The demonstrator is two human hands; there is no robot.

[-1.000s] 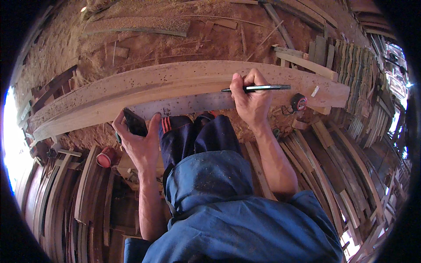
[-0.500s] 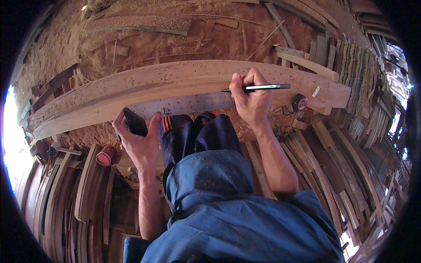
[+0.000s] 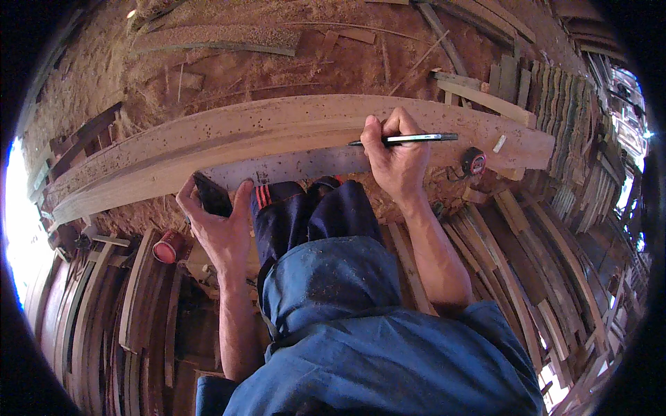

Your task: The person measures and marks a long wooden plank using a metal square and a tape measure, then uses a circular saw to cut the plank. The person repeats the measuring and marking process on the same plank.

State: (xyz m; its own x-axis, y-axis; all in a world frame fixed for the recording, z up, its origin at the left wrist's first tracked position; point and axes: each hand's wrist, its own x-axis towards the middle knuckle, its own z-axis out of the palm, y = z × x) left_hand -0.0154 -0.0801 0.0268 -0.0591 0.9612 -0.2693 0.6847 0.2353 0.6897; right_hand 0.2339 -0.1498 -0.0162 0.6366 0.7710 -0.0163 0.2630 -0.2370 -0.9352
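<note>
A long wooden beam (image 3: 277, 132) lies across in front of me, its upper face pitted with small holes. Along its near side sits a flat grey strip (image 3: 298, 165) with dark specks; whether it is metal or wood I cannot tell. My left hand (image 3: 222, 232) grips a black block-like piece (image 3: 214, 197) at the strip's left end, thumb and fingers on opposite sides. Pinched in my right hand (image 3: 399, 159) is a slim black-and-white pen (image 3: 433, 137). Its tip points left, close to the strip's upper edge, on or just over the beam. Contact cannot be made out.
A red-and-black tape measure (image 3: 474, 161) rests at the beam's right part, near a small pale piece (image 3: 499, 143). A red cup-shaped container (image 3: 168, 247) stands at left among stacked boards (image 3: 139, 305). More boards (image 3: 520, 256) crowd the right. Sawdust and offcuts (image 3: 222, 41) cover the ground beyond.
My right hand and the pen have shifted very slightly left. My left hand keeps its grip on the black block-like piece, and the beam stays in place.
</note>
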